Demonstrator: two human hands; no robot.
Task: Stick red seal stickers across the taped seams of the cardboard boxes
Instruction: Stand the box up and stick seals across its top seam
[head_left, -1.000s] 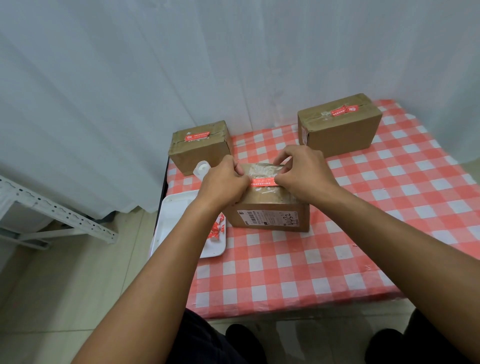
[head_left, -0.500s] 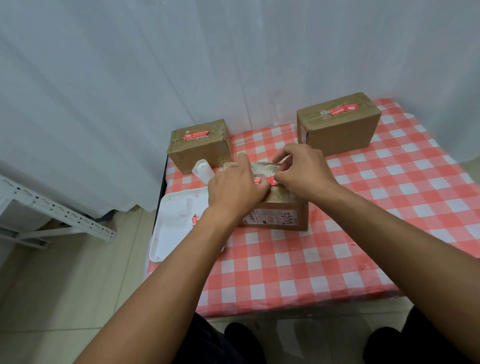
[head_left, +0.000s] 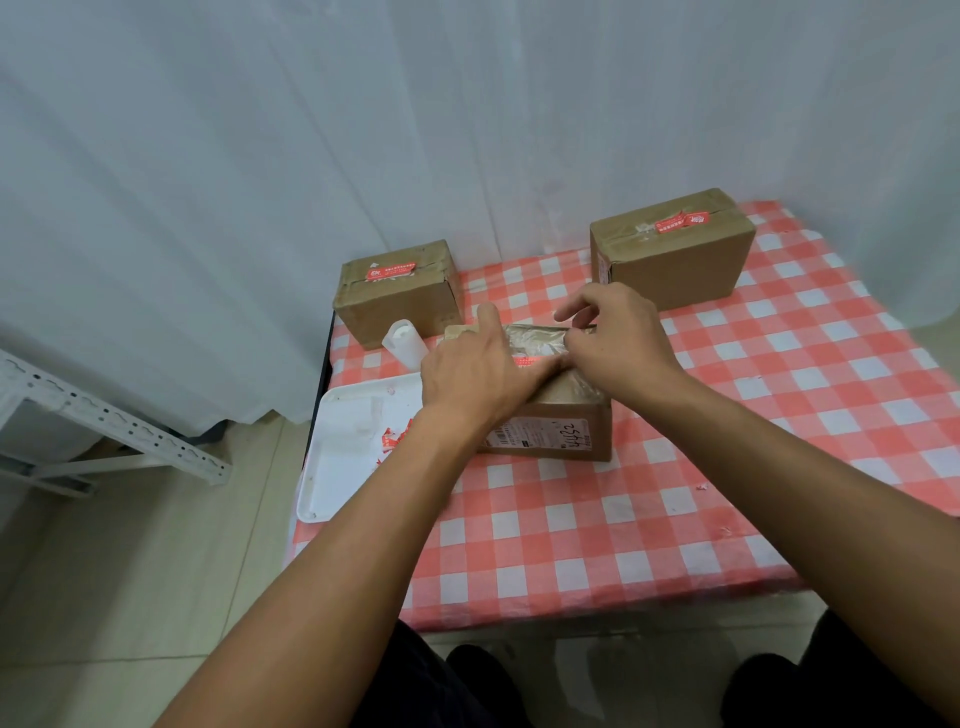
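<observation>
You have three brown cardboard boxes on the red-and-white checked tablecloth (head_left: 675, 467): two at the back, each with one red seal sticker, and the near box (head_left: 550, 431). Your left hand (head_left: 478, 374) lies flat, fingers straight, pressing its red sticker (head_left: 527, 360); your right hand (head_left: 613, 338) touches the taped top, its fingers loosely curled.

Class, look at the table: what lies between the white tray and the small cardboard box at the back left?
In the head view, a white bottle lies tilted between the white tray and the back-left box. Whether it touches either is unclear.
</observation>
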